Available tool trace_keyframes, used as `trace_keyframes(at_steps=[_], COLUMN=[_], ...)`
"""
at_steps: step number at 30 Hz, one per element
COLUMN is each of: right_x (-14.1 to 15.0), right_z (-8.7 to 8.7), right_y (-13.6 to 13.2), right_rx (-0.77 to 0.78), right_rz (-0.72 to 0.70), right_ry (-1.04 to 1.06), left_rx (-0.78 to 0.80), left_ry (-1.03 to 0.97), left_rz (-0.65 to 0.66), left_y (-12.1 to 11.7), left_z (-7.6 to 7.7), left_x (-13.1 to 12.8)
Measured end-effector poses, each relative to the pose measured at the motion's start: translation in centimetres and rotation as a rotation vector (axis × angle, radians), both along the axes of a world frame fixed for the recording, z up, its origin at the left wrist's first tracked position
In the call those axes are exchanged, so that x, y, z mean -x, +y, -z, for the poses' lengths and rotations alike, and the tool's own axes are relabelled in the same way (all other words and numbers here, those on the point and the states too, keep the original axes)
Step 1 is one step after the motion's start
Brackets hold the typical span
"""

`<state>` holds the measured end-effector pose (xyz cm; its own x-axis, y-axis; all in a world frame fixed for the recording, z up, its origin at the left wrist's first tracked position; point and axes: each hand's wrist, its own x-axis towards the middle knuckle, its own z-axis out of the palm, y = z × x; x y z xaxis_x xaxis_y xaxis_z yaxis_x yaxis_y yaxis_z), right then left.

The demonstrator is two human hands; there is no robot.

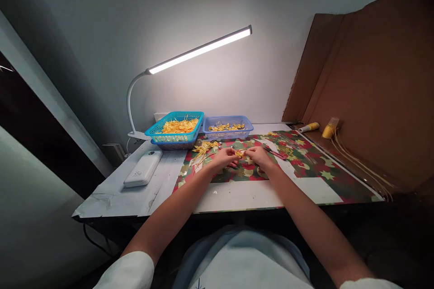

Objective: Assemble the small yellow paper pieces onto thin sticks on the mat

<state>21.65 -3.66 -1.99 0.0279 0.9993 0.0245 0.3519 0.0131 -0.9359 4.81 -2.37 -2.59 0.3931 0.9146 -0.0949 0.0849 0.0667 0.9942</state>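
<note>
Two bare hands, the left hand [224, 158] and the right hand [259, 156], pinch one small yellow piece [240, 153] above the bench [237, 195], apparently partly worked, while loose yellow pieces [180, 125] heap the turquoise plastic basket [172, 137], their finish unclear.

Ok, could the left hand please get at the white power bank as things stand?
Probably yes: the white power bank lies uncovered, and nothing tall seems to block the way, though the left hand would likely have to release the small yellow piece first.
</note>
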Motion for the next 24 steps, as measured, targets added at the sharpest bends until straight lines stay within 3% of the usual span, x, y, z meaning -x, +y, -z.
trace_keyframes(at_steps=[13, 24], right_x=[0.6, 0.8], right_z=[-0.3, -0.4], right_y=[-0.7, -0.9], right_rx=[-0.104, -0.192], right_rz=[0.0, 0.005], right_ry=[0.02, 0.021], left_rx=[-0.158, -0.126], left_ry=[0.108, 0.046], left_rz=[-0.005, -0.11], left_y=[0.2, -1.1], left_z=[0.2, -1.2], left_x=[0.1, -0.5])
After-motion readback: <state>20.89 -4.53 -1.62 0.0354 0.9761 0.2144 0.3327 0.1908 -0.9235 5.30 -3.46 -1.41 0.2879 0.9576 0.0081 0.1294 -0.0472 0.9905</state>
